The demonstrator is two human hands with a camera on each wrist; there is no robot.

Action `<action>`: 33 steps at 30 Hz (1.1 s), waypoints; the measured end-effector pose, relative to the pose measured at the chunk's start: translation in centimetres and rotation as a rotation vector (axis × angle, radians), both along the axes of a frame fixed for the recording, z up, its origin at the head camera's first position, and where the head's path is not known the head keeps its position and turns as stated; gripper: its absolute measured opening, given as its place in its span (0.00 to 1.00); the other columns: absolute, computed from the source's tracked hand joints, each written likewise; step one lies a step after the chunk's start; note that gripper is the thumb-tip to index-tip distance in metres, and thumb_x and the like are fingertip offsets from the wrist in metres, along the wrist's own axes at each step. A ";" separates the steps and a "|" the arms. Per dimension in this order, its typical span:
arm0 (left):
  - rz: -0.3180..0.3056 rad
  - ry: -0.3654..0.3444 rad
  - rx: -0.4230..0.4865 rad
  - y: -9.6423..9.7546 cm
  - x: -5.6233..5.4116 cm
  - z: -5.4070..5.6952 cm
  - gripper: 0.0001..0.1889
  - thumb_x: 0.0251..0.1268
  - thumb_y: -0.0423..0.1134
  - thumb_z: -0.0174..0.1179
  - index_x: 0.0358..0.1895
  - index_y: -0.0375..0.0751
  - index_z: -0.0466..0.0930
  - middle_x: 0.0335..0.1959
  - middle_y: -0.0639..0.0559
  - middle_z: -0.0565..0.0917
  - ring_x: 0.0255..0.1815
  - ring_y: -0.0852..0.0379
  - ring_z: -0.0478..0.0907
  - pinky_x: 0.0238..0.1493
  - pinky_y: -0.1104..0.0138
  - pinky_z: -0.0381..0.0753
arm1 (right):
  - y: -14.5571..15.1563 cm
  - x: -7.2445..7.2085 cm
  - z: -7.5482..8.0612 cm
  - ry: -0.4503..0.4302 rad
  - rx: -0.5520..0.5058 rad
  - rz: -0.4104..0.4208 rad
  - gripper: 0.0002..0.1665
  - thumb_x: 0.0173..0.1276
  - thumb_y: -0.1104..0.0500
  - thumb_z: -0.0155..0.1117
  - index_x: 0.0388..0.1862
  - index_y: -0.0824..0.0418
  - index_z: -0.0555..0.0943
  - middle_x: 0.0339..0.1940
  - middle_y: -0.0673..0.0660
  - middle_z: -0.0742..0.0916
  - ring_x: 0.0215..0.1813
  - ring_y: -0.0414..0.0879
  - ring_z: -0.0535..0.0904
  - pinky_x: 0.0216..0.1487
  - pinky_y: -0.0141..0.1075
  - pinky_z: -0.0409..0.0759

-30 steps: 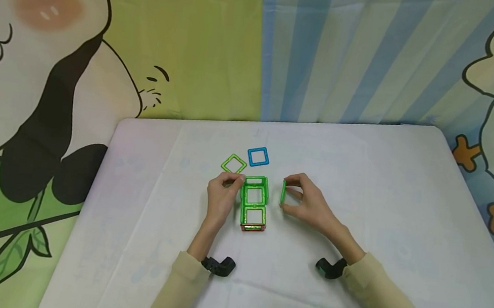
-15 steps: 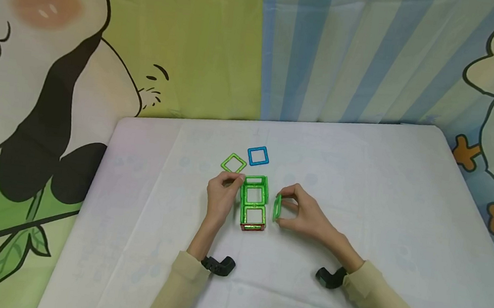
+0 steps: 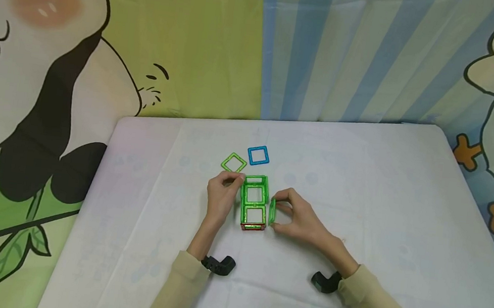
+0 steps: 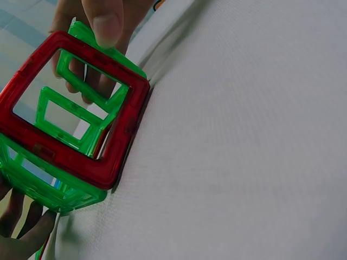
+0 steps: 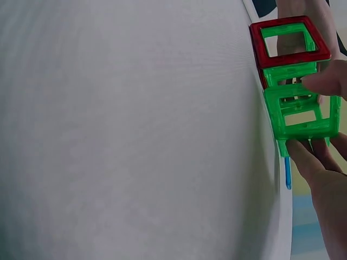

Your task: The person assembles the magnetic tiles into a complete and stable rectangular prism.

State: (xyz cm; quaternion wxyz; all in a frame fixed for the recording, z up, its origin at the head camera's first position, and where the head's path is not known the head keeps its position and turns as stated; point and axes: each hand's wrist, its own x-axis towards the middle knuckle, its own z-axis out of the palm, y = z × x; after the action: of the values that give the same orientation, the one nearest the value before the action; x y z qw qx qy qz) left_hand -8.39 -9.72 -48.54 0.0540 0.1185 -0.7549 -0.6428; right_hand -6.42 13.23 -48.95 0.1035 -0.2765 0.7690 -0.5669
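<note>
A boxy structure of magnetic tiles (image 3: 254, 204) stands on the table, its open square frames mostly translucent green. A red magnetic tile (image 4: 122, 135) forms its near end. At the structure's far left corner, the left hand (image 3: 220, 196) pinches its edge. Just off the right side, the right hand (image 3: 301, 218) holds a loose green magnetic tile (image 3: 272, 212) upright, between thumb and fingers. In the right wrist view this green tile (image 5: 309, 131) overlaps the structure, with a thumb on one edge and fingers along the other. Part of the left hand's fingers is hidden behind the structure in the left wrist view.
Beyond the structure lie two flat square tiles, one light green (image 3: 234, 162) and one blue (image 3: 258, 155). A white cloth (image 3: 362, 187) covers the table. Cartoon-printed fabric (image 3: 205, 42) hangs behind it. Black wrist cameras (image 3: 221, 266) sit on both wrists.
The right hand has moved left and toward the person, bringing the green magnetic tile alongside the structure's right side. The left hand has stayed in place.
</note>
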 end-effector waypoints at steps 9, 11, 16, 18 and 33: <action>0.004 -0.003 0.000 0.0 0.0 -0.1 0.11 0.69 0.43 0.67 0.42 0.37 0.88 0.43 0.47 0.86 0.49 0.51 0.83 0.57 0.57 0.81 | -0.5 0.4 0.0 0.098 0.005 0.027 0.37 0.50 0.81 0.73 0.58 0.75 0.69 0.58 0.70 0.78 0.65 0.63 0.78 0.66 0.43 0.79; 0.005 -0.003 0.001 0.0 0.0 -0.1 0.11 0.69 0.43 0.67 0.42 0.37 0.88 0.43 0.47 0.86 0.49 0.51 0.83 0.57 0.58 0.80 | -0.5 0.4 -0.1 0.122 0.000 0.031 0.36 0.50 0.81 0.73 0.58 0.75 0.69 0.59 0.70 0.78 0.66 0.64 0.78 0.66 0.44 0.79; 0.007 -0.005 -0.002 0.0 -0.1 -0.1 0.11 0.69 0.43 0.67 0.42 0.37 0.88 0.43 0.48 0.87 0.49 0.52 0.83 0.56 0.60 0.80 | -0.5 0.5 -0.3 0.187 0.000 0.038 0.36 0.51 0.81 0.73 0.59 0.76 0.69 0.59 0.70 0.78 0.66 0.65 0.77 0.65 0.47 0.79; 0.007 -0.005 -0.001 0.0 -0.1 -0.1 0.11 0.69 0.42 0.67 0.42 0.37 0.88 0.43 0.48 0.87 0.49 0.52 0.83 0.55 0.61 0.81 | -0.6 0.6 -0.2 0.200 0.014 0.034 0.37 0.52 0.81 0.73 0.60 0.76 0.69 0.59 0.69 0.78 0.67 0.64 0.77 0.65 0.46 0.80; 0.001 -0.008 0.004 -0.1 -0.1 -0.1 0.10 0.70 0.42 0.67 0.42 0.36 0.88 0.43 0.47 0.86 0.49 0.53 0.83 0.55 0.62 0.81 | -0.8 0.9 0.3 0.317 0.097 -0.011 0.37 0.52 0.76 0.79 0.59 0.75 0.71 0.57 0.68 0.80 0.63 0.61 0.81 0.60 0.42 0.83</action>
State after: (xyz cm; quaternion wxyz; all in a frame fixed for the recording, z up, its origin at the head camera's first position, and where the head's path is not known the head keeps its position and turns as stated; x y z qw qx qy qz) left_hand -8.53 -9.80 -48.59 0.0511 0.1217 -0.7539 -0.6436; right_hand -5.53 12.46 -48.67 -0.0091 -0.3529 0.8036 -0.4791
